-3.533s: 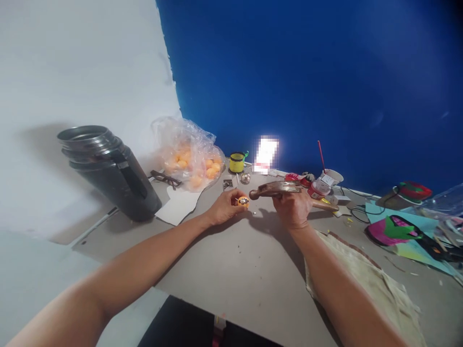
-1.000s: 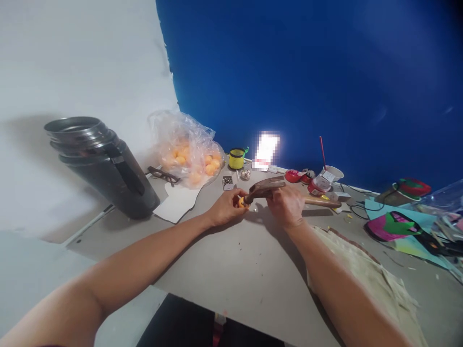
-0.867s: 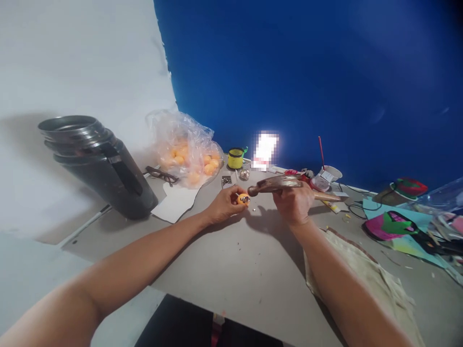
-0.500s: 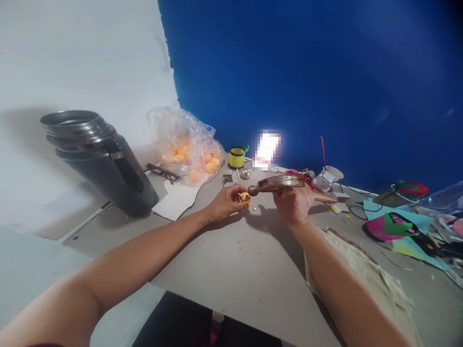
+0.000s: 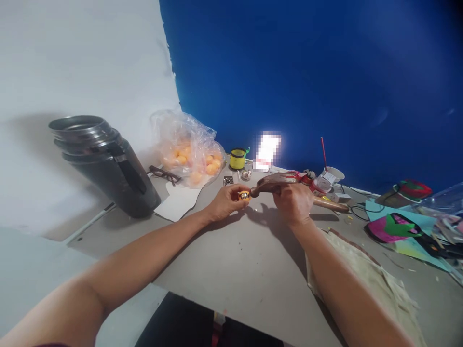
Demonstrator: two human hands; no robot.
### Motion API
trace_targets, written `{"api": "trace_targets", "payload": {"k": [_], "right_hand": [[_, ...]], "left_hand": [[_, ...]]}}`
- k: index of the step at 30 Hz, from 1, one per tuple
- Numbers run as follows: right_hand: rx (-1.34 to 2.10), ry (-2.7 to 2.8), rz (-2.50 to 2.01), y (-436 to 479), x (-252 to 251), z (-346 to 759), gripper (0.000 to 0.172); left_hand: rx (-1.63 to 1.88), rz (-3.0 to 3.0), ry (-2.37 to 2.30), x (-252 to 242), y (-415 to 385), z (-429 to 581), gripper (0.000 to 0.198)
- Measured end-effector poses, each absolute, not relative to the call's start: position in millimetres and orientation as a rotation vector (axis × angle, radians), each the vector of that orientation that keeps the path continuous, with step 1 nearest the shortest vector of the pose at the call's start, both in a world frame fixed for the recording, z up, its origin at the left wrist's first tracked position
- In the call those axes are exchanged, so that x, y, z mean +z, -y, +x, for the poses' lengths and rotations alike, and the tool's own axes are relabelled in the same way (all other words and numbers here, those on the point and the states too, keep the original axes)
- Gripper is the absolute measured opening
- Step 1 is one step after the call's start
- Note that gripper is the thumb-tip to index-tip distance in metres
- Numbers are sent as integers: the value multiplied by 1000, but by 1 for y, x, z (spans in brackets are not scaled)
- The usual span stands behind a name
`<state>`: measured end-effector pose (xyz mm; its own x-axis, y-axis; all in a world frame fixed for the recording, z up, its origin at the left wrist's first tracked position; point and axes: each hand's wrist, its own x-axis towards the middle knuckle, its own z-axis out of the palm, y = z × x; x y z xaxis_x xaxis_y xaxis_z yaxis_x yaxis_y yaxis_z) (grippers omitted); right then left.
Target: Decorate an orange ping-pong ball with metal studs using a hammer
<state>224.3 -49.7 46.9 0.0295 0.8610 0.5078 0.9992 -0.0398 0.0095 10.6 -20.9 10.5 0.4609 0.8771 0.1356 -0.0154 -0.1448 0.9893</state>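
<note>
Little orange ball plus a beat-up claw hammer
Ball's got shiny metal bits on the front, pinched in the left fingers; hammer's brown and worn, held sideways in the right fingers, round face right beside the ball (can't tell if touching), wooden handle poking out behind.

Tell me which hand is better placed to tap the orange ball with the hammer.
Right, I'd judge: the right hand grips the hammer, its head close beside the orange ball, while the left hand is holding that ball.
</note>
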Motion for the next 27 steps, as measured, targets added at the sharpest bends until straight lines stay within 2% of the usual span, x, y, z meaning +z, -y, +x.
{"api": "trace_targets", "payload": {"k": [4,10,19,27], "right_hand": [[-421,1842,-2184,42,50,233,26],[-165,1839,-2355,32,38,255,19],[63,1758,-2379,25,32,268,27],[122,1880,-2264,24,23,272,23]], "left_hand": [[962,1451,-815,9,19,9,42],[942,1353,-797,16,22,7,41],[912,1143,-785,10,16,6,27],[875,1165,-842,16,20,6,23]]}}
